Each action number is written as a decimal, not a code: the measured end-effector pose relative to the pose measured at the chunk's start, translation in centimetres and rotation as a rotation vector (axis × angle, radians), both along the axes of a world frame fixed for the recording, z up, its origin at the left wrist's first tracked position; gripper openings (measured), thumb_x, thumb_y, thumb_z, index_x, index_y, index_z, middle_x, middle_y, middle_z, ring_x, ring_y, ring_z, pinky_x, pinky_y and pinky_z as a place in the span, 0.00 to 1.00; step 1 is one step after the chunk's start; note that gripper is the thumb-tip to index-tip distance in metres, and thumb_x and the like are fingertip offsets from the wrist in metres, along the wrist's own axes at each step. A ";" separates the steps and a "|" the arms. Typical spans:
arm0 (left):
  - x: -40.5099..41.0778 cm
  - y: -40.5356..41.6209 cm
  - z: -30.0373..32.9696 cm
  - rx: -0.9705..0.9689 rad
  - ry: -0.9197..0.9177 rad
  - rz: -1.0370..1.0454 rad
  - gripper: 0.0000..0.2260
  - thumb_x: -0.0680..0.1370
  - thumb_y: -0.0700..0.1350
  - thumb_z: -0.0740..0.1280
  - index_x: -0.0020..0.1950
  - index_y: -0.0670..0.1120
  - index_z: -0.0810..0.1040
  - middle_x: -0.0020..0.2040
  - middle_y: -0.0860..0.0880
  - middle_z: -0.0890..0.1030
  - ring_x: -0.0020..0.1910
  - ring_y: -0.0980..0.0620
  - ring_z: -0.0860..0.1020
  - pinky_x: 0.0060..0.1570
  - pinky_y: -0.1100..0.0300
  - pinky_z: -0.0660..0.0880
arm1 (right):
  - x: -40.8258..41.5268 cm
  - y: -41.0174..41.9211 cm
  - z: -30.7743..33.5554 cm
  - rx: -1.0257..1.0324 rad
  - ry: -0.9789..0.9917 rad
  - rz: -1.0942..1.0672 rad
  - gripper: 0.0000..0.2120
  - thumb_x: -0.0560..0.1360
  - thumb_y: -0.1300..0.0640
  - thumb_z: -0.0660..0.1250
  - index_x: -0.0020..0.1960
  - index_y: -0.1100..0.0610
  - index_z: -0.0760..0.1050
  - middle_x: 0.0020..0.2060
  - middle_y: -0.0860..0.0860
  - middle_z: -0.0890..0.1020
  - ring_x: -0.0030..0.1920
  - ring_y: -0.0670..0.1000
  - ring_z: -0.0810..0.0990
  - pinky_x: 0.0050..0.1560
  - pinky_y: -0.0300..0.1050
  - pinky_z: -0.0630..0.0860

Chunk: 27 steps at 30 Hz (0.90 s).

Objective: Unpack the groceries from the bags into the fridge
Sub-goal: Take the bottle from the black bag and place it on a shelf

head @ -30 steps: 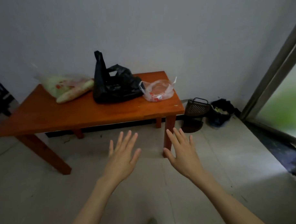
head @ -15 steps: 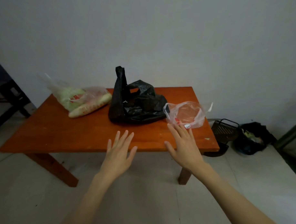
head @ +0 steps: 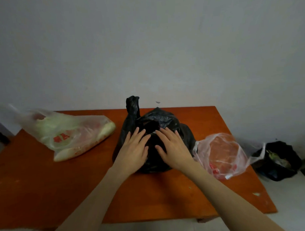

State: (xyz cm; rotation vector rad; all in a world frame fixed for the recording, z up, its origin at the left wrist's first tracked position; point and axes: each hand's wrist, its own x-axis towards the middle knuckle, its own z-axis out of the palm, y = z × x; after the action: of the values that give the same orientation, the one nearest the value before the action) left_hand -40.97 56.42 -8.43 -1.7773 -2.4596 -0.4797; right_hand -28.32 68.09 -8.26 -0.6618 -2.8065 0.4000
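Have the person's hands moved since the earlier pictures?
Yes. Both the left hand and right hand went forward over the table edge and now rest on the black bag.

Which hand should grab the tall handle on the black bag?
Probably the left hand. It lies on the black bag with fingers just below the upright handle. The right hand rests further toward the pink bag.

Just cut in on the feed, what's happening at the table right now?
A person has both hands on the black bag in the middle of the wooden table. The left hand and right hand lie flat on it with straight fingers, gripping nothing. A clear bag of greens lies to the left, a small clear bag to the right. Nothing is unpacked yet.
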 end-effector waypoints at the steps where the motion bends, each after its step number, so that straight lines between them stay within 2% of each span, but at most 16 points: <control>1: -1.5 0.9 -0.3 -0.001 0.031 -0.004 0.20 0.81 0.46 0.56 0.72 0.45 0.64 0.74 0.46 0.62 0.76 0.47 0.52 0.72 0.52 0.43 | -1.6 0.6 -0.4 0.001 -0.025 0.012 0.26 0.80 0.48 0.55 0.75 0.54 0.55 0.75 0.53 0.59 0.76 0.52 0.50 0.74 0.52 0.43; 4: -4.6 2.6 -1.3 -0.065 0.018 0.060 0.20 0.80 0.47 0.57 0.72 0.44 0.64 0.73 0.45 0.64 0.75 0.46 0.56 0.73 0.49 0.48 | -4.2 2.2 -2.3 0.002 -0.191 -0.029 0.29 0.79 0.41 0.52 0.76 0.50 0.50 0.76 0.51 0.54 0.76 0.52 0.47 0.75 0.55 0.43; 7: -6.2 2.1 -3.3 -0.195 -0.075 0.128 0.24 0.81 0.54 0.53 0.75 0.47 0.57 0.75 0.47 0.59 0.75 0.49 0.52 0.73 0.50 0.48 | -3.8 3.5 -4.7 -0.082 -0.315 -0.157 0.29 0.79 0.40 0.49 0.76 0.50 0.49 0.76 0.50 0.53 0.76 0.53 0.49 0.75 0.54 0.47; 9: -7.0 1.0 -4.7 -0.286 -0.137 0.159 0.26 0.80 0.57 0.53 0.75 0.48 0.55 0.76 0.49 0.57 0.76 0.50 0.48 0.72 0.49 0.52 | -2.6 4.4 -5.9 -0.160 -0.299 -0.226 0.27 0.80 0.42 0.48 0.76 0.50 0.51 0.76 0.49 0.53 0.75 0.52 0.53 0.74 0.53 0.51; 12: -6.9 -0.6 -6.3 -0.306 -0.252 0.198 0.26 0.79 0.57 0.55 0.75 0.50 0.56 0.74 0.50 0.59 0.76 0.52 0.48 0.68 0.50 0.62 | -1.1 5.6 -7.1 -0.156 -0.208 -0.329 0.23 0.81 0.45 0.47 0.74 0.52 0.60 0.73 0.49 0.63 0.73 0.51 0.61 0.73 0.53 0.55; 14: -6.1 -1.6 -7.2 -0.238 -0.279 0.220 0.25 0.79 0.54 0.59 0.74 0.49 0.58 0.73 0.49 0.61 0.75 0.51 0.54 0.64 0.52 0.67 | -0.4 6.1 -7.5 -0.125 -0.199 -0.384 0.26 0.79 0.45 0.43 0.71 0.54 0.65 0.69 0.50 0.70 0.71 0.51 0.65 0.72 0.54 0.57; 16: -5.2 -2.5 -8.4 -0.168 -0.243 0.212 0.23 0.77 0.49 0.65 0.70 0.47 0.64 0.70 0.45 0.67 0.72 0.49 0.62 0.55 0.53 0.75 | 0.7 6.3 -8.4 -0.145 -0.299 -0.375 0.26 0.79 0.45 0.43 0.72 0.54 0.63 0.70 0.50 0.68 0.73 0.51 0.61 0.73 0.54 0.54; 18: -4.7 -3.6 -10.2 -0.167 -0.214 0.193 0.23 0.71 0.45 0.72 0.64 0.47 0.69 0.64 0.44 0.74 0.68 0.47 0.68 0.44 0.55 0.80 | 2.1 6.0 -9.8 -0.209 -0.419 -0.341 0.24 0.81 0.45 0.47 0.74 0.54 0.58 0.74 0.50 0.60 0.75 0.51 0.53 0.74 0.53 0.48; 20: -4.1 -4.5 -11.9 -0.235 -0.196 0.187 0.25 0.65 0.44 0.76 0.60 0.45 0.72 0.59 0.44 0.78 0.67 0.46 0.68 0.42 0.54 0.81 | 3.3 5.9 -10.9 -0.228 -0.480 -0.293 0.25 0.81 0.46 0.49 0.76 0.54 0.54 0.76 0.50 0.54 0.76 0.51 0.49 0.74 0.52 0.47; 21: -3.8 -4.8 -12.5 -0.269 -0.172 0.186 0.26 0.63 0.44 0.78 0.58 0.44 0.75 0.57 0.44 0.79 0.67 0.45 0.67 0.43 0.51 0.81 | 3.6 6.0 -11.3 -0.229 -0.458 -0.280 0.25 0.81 0.46 0.50 0.75 0.54 0.56 0.76 0.50 0.55 0.76 0.51 0.50 0.74 0.52 0.48; 23: -3.1 -5.4 -13.1 -0.299 -0.120 0.197 0.26 0.60 0.44 0.79 0.55 0.43 0.78 0.56 0.43 0.80 0.66 0.45 0.64 0.45 0.49 0.80 | 3.9 6.0 -11.0 -0.238 -0.329 -0.310 0.23 0.80 0.47 0.50 0.69 0.57 0.68 0.70 0.54 0.68 0.73 0.54 0.61 0.71 0.54 0.57; 25: -2.5 -5.5 -12.6 -0.305 -0.090 0.209 0.25 0.62 0.44 0.78 0.57 0.43 0.77 0.58 0.43 0.80 0.66 0.45 0.64 0.47 0.45 0.78 | 3.5 5.5 -9.6 -0.203 -0.096 -0.359 0.25 0.77 0.45 0.49 0.54 0.58 0.79 0.52 0.55 0.82 0.57 0.59 0.78 0.57 0.56 0.73; 27: -1.6 -5.3 -11.6 -0.266 -0.032 0.234 0.19 0.70 0.46 0.70 0.59 0.45 0.76 0.60 0.44 0.79 0.68 0.45 0.66 0.52 0.39 0.74 | 3.0 4.9 -7.6 -0.078 0.159 -0.359 0.21 0.77 0.47 0.51 0.43 0.59 0.78 0.38 0.53 0.80 0.42 0.57 0.78 0.42 0.55 0.75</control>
State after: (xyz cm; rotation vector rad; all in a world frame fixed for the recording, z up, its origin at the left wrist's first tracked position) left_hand -42.58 51.10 -20.03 -1.5384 -2.8182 -0.1708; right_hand -25.36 72.97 -15.88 -1.0753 -2.4657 0.4687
